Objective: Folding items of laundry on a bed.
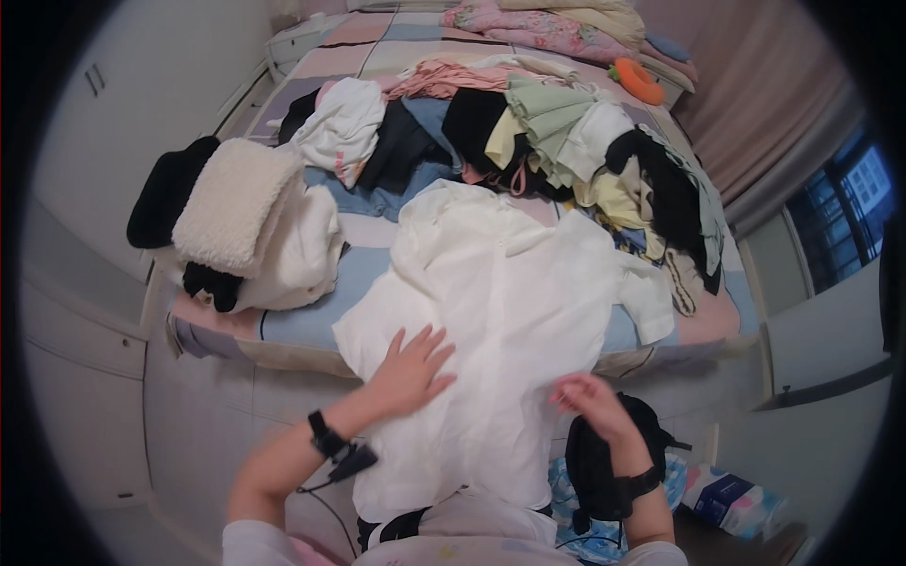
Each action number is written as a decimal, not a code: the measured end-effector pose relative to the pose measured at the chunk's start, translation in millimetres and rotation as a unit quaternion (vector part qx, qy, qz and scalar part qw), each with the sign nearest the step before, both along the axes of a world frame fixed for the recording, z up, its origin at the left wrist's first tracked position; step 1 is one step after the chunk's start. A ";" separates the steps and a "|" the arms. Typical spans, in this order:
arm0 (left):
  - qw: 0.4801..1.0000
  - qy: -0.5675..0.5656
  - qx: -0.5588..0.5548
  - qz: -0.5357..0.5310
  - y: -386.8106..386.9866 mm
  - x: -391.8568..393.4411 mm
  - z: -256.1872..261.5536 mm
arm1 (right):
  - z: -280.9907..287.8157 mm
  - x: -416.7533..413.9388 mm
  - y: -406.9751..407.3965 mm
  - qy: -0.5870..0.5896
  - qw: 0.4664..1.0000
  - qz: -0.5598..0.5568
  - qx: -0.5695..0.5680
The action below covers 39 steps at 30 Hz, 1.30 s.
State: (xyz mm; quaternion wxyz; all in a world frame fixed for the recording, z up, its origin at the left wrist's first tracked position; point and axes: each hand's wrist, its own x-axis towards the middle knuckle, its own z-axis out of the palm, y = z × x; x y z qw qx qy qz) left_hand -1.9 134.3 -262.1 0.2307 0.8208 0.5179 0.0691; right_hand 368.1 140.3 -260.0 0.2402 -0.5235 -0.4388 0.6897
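Note:
A white button-front shirt [488,304] lies spread from the bed over its front edge and down to my body, with one short sleeve out to the right. My left hand [413,368] rests on the shirt's left side, its fingers spread. At the shirt's lower right edge is my right hand [582,397], fingers curled; whether it pinches the fabric I cannot tell. Behind the shirt, loose clothes lie in an arc, among them a pale green pleated garment [548,113] and a white garment with red print [347,124]. A cream fleece item [233,205] sits folded on a pile at the left.
The bed's checked cover [304,332] shows around the shirt. A black backpack [591,460] and a plastic-wrapped package [732,499] are on the floor at the lower right. White cabinets [85,297] line the left side. An orange carrot-shaped cushion [639,81] lies at the back right.

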 end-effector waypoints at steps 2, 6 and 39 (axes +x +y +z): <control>0.997 -0.002 0.078 0.020 -24.9 10.5 4.2 | -16.8 35.6 21.1 -0.037 0.983 -0.172 0.055; 0.986 0.043 0.157 0.025 -52.6 24.5 11.1 | -68.8 101.3 61.4 -0.141 0.854 -0.482 0.139; 0.710 -0.550 -0.361 0.251 -19.4 47.2 48.2 | 49.8 -98.9 -61.7 -0.229 0.774 0.051 0.588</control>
